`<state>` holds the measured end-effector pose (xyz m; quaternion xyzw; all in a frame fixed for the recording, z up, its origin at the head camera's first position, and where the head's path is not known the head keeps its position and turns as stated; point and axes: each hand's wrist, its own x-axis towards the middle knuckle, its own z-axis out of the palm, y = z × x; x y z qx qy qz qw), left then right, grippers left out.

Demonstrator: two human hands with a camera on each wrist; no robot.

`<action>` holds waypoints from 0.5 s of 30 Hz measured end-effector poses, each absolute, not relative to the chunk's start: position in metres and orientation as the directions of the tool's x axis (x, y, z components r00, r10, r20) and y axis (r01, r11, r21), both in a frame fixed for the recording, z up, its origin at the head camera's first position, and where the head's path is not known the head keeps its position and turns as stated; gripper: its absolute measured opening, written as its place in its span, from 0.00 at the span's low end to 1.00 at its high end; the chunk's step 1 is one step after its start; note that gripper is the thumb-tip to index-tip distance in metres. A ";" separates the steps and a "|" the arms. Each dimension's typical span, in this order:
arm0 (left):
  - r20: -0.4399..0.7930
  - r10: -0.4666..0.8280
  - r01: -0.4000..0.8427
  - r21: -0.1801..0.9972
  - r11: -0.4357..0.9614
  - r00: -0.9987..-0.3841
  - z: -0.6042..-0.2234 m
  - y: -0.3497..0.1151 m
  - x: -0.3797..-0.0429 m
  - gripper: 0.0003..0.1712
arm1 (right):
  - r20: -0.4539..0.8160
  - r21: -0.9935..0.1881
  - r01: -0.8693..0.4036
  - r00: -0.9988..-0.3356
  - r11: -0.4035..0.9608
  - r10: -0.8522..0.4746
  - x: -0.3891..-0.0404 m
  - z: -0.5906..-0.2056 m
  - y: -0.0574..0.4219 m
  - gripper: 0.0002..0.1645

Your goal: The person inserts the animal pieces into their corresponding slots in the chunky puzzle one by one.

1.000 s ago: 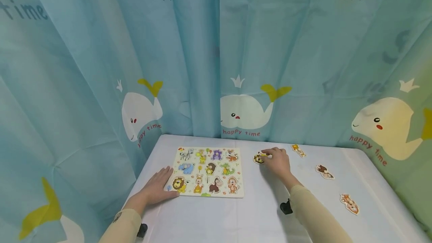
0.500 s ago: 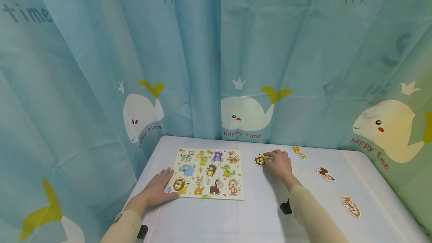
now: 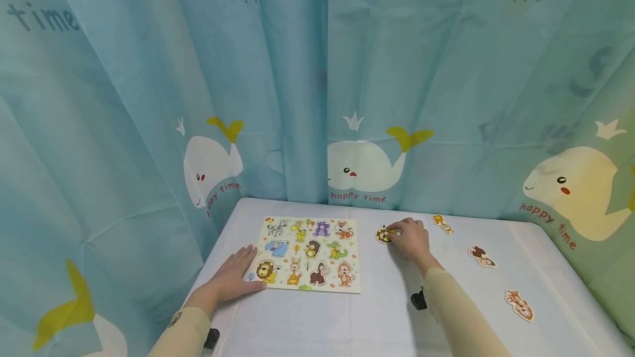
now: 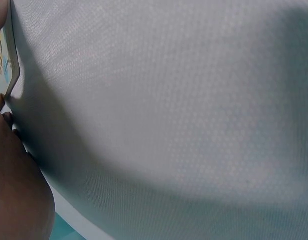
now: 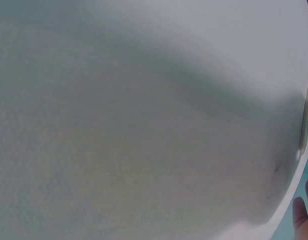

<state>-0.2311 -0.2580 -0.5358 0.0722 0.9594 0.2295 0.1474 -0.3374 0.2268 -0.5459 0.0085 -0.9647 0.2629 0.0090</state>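
A cream puzzle board (image 3: 307, 289) with several cartoon animals lies on the left half of the table. My left hand (image 3: 231, 279) rests flat at its left edge, the thumb along the near corner. In the left wrist view, part of that hand (image 4: 18, 185) and a sliver of the board (image 4: 12, 60) show at the left margin. To the right of the board, my right hand (image 3: 410, 237) pinches a lion puzzle piece (image 3: 382, 234) low over the table. Only the fingertips (image 5: 300, 212) and a piece's thin edge (image 5: 305, 120) enter the right wrist view.
Three more animal pieces lie on the right of the white table (image 3: 387, 324): a small yellow one (image 3: 443, 224), a brown one (image 3: 482, 257) and an orange one (image 3: 519, 306). A blue whale-print curtain (image 3: 278, 98) hangs behind the table.
The right hand stays at the lion piece, its fingers drawn closer in over it. The left hand keeps its place on the board. The head view shifts slightly.
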 end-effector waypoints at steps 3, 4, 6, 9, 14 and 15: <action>-0.245 0.211 0.076 0.468 0.881 -0.946 -0.536 -0.258 -0.231 0.65 | 0.020 -0.507 -0.024 -1.000 0.862 -0.016 -0.339 -0.546 0.226 0.12; -0.247 0.211 0.074 0.468 0.880 -0.946 -0.536 -0.259 -0.230 0.65 | 0.020 -0.505 -0.026 -1.000 0.863 -0.018 -0.339 -0.546 0.225 0.12; -0.243 0.216 0.078 0.474 0.877 -0.946 -0.535 -0.258 -0.230 0.65 | 0.022 -0.501 -0.031 -0.999 0.865 -0.024 -0.340 -0.546 0.225 0.12; -0.238 0.215 0.078 0.479 0.874 -0.947 -0.534 -0.257 -0.229 0.64 | 0.018 -0.501 -0.035 -0.999 0.865 -0.030 -0.340 -0.546 0.225 0.11; -0.223 0.210 0.081 0.476 0.876 -0.952 -0.536 -0.258 -0.228 0.64 | -0.004 -0.521 -0.022 -1.000 0.853 -0.028 -0.341 -0.547 0.225 0.11; -0.222 0.208 0.080 0.476 0.876 -0.953 -0.537 -0.258 -0.228 0.64 | -0.008 -0.525 -0.019 -1.000 0.851 -0.027 -0.342 -0.547 0.225 0.11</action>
